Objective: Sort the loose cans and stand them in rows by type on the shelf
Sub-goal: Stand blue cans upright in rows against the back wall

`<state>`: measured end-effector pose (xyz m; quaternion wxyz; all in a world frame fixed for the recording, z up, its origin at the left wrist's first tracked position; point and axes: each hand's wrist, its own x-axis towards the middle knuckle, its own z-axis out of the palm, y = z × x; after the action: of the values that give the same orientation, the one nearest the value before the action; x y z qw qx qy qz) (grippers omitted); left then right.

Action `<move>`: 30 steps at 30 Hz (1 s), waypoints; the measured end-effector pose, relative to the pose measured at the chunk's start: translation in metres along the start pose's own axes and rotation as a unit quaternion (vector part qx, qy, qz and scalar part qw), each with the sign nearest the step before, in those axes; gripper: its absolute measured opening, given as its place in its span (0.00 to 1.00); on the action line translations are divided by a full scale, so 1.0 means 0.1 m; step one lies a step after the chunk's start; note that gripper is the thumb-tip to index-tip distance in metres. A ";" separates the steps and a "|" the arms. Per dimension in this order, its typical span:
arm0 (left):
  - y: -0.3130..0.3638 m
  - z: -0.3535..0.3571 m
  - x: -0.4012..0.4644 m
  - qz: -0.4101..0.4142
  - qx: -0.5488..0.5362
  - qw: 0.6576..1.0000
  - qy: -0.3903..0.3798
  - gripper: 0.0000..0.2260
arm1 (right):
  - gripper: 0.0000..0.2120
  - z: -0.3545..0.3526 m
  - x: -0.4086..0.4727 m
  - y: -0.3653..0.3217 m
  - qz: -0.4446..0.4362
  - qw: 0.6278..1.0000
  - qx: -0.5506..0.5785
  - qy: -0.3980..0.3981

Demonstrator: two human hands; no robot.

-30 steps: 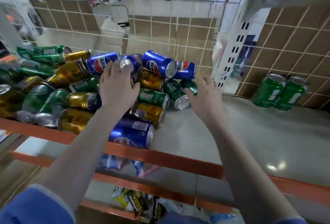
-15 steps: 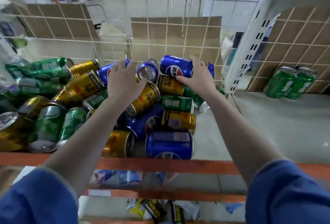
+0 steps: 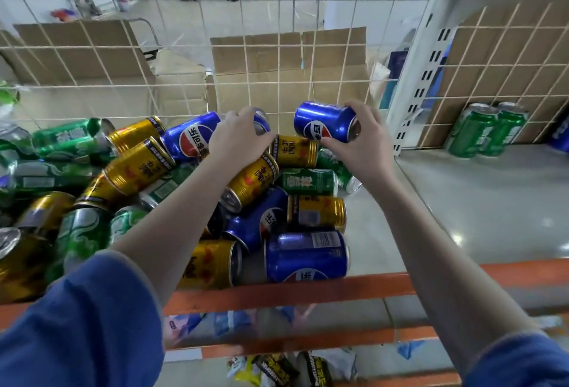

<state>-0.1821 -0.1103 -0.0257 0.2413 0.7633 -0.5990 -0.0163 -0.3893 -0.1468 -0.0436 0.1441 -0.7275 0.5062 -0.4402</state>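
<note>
We take the heap of loose cans [image 3: 191,189] as our landmark: blue, gold and green ones lie on their sides, jumbled over one another, on the left half of the shelf [image 3: 480,201]. The shelf works as a kind of bin, walled at the back by a wire grid [image 3: 277,78] and edged in front by an orange rail [image 3: 308,292]. To the right of the heap the shelf floor is bare grey board, and well to the right of it, against the grid, two green cans [image 3: 486,131] stand upright, touching each other. A sliver of something blue shows just right of them at the picture's edge; we cannot tell what it is.

At the back of the heap, our left hand [image 3: 238,137] curls down over a blue can [image 3: 260,123], with the fingers wrapped round its far end; most of that can is hidden under the hand. Just right of it, our right hand [image 3: 361,140] grips another blue cola can [image 3: 324,121] from its right end, thumb below and fingers over the top. This can is on its side, above a gold can [image 3: 295,151] at the heap's right rim; whether they touch we cannot tell.
</note>
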 end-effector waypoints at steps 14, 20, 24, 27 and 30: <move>0.00 -0.13 0.22 0.021 -0.009 0.999 0.033 0.25 | 0.30 -0.30 -0.32 0.19 0.043 0.996 -0.012 0.078; 0.03 -0.32 0.15 0.051 -0.069 0.991 0.106 0.27 | 0.30 -0.43 -0.38 0.19 0.067 0.993 -0.002 0.096; 0.17 -0.41 0.07 0.064 -0.173 0.971 0.155 0.28 | 0.31 -0.54 -0.43 0.23 0.080 0.989 0.005 0.121; 0.35 -0.40 0.00 0.064 -0.262 0.950 0.158 0.27 | 0.31 -0.66 -0.47 0.28 0.092 0.988 0.006 0.128; 0.58 -0.34 -0.11 0.069 -0.315 0.938 0.129 0.23 | 0.30 -0.82 -0.55 0.38 0.110 0.986 0.002 0.128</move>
<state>-0.2274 -0.0984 0.0237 0.5454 0.6004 -0.5780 -0.0889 -0.4824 -0.0971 -0.0485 0.1272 -0.6049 0.5964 -0.5122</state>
